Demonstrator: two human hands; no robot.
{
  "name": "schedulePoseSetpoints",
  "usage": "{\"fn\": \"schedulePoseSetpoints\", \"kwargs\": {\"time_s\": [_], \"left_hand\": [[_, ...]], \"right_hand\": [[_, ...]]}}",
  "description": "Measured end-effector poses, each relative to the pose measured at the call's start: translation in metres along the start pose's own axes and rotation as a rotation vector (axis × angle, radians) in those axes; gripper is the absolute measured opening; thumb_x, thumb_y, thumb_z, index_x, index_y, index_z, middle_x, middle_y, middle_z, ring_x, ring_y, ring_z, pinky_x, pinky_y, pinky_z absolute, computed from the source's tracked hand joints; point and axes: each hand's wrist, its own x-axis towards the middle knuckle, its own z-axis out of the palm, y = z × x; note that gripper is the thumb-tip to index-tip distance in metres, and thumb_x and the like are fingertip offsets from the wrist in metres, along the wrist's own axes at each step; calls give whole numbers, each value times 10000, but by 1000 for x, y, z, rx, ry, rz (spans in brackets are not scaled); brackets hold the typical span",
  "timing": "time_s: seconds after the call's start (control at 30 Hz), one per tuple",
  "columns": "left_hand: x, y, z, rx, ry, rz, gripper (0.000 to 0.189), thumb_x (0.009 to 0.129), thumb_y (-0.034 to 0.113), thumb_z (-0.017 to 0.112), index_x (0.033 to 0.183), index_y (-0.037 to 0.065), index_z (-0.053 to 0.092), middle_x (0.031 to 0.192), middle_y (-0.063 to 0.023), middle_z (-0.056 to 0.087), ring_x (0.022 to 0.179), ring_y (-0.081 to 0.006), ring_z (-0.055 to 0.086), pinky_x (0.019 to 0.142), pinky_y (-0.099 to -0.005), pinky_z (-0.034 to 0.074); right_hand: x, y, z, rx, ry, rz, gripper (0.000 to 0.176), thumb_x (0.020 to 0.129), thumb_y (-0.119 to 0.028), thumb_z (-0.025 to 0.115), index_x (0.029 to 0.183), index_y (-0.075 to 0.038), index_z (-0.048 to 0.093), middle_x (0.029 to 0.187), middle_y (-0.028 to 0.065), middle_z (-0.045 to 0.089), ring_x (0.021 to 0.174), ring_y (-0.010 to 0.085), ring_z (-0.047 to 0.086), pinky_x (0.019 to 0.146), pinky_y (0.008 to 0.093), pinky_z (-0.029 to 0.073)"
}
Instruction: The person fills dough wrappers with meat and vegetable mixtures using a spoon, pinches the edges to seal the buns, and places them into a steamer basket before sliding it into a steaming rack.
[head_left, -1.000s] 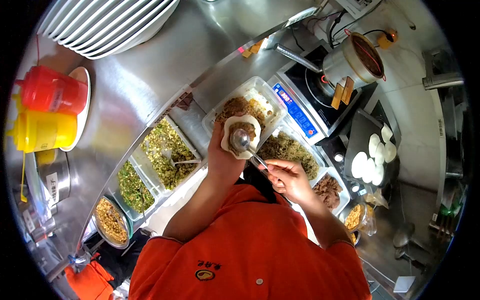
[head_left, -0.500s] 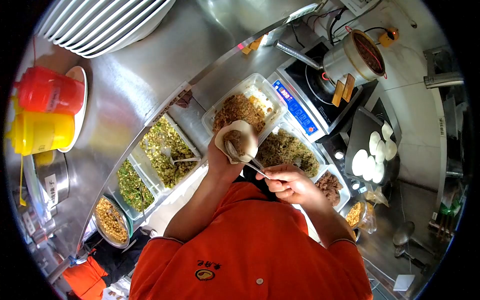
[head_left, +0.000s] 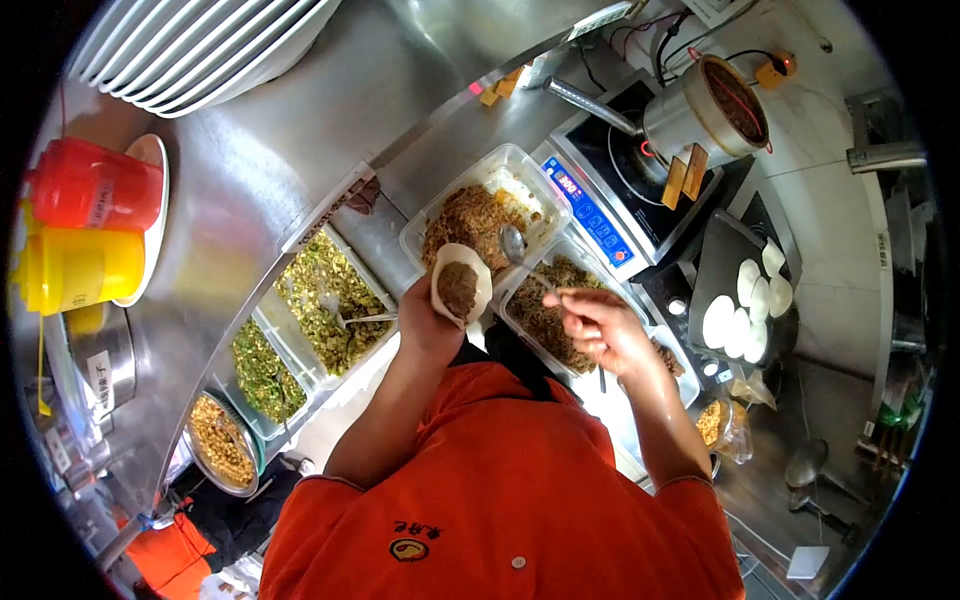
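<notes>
Cupped in my left hand (head_left: 428,318) is a split white flatbread (head_left: 480,280) with brown filling (head_left: 457,290) packed inside it. My right hand (head_left: 600,325) pinches the handle of a metal spoon (head_left: 513,243), whose bowl hangs over a clear plastic tub (head_left: 535,190) of reddish-brown filling (head_left: 465,225). Beneath the spoon handle and right hand sits a second tub with darker greenish-brown filling (head_left: 545,320). Part of a third tub (head_left: 680,385) shows behind my right wrist.
Chopped green filling (head_left: 335,295) fills tubs on the left, beside a bowl of yellow pieces (head_left: 222,440). A pot (head_left: 705,110) stands on the induction cooker (head_left: 600,220). White flatbreads (head_left: 718,320) lie on a dark griddle (head_left: 715,265). Plates (head_left: 200,60) are stacked upper left; another person's orange sleeve (head_left: 170,555) shows lower left.
The spoon has left the flatbread and swung up and right over the tub. My right hand has risen slightly, and the left has shifted a little left with the bread.
</notes>
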Motion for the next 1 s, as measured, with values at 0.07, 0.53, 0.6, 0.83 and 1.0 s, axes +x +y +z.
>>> {"fn": "schedulePoseSetpoints", "kwargs": {"time_s": [0.07, 0.53, 0.6, 0.83, 1.0], "left_hand": [[-3, 1, -9, -51, 80, 47, 436, 1095, 283, 352, 1409, 37, 528, 1368, -124, 605, 1283, -315, 586, 1076, -505, 495], [-9, -3, -46, 3, 164, 94, 430, 1084, 285, 338, 1332, 37, 585, 1301, -143, 656, 1182, -328, 647, 1001, -502, 555], [-10, -2, -48, -6, 110, 105, 424, 1088, 268, 330, 1339, 37, 582, 1308, -145, 650, 1184, -327, 644, 1005, -499, 554], [-8, -1, -43, 98, 210, 74, 416, 1091, 220, 304, 1357, 41, 571, 1309, -146, 645, 1187, -336, 638, 1006, -505, 548], [-14, 10, -23, 34, 207, -10, 420, 1092, 229, 298, 1370, 55, 560, 1309, -138, 642, 1179, -335, 638, 979, -491, 555]], "right_hand": [[11, -10, 3, -222, 233, -72, 271, 1074, -116, 546, 1236, 60, 674, 748, 26, 593, 515, 54, 403, 416, 205, 326], [203, -28, -51, -2110, 414, -210, 240, 896, -40, 587, 1046, 0, 771, 1054, 244, 748, 955, 377, 753, 834, 447, 614], [190, -36, -31, -2164, 358, -144, 250, 905, -58, 580, 1058, -16, 774, 1066, 233, 749, 970, 363, 753, 836, 441, 614], [184, -46, -29, -1963, 199, 61, 293, 927, -67, 554, 1136, 56, 718, 1179, 271, 708, 1111, 389, 703, 902, 432, 577], [177, -69, -45, -1890, 232, 27, 306, 912, -96, 619, 1153, 69, 709, 1131, 279, 717, 980, 381, 723, 803, 449, 570]]}}
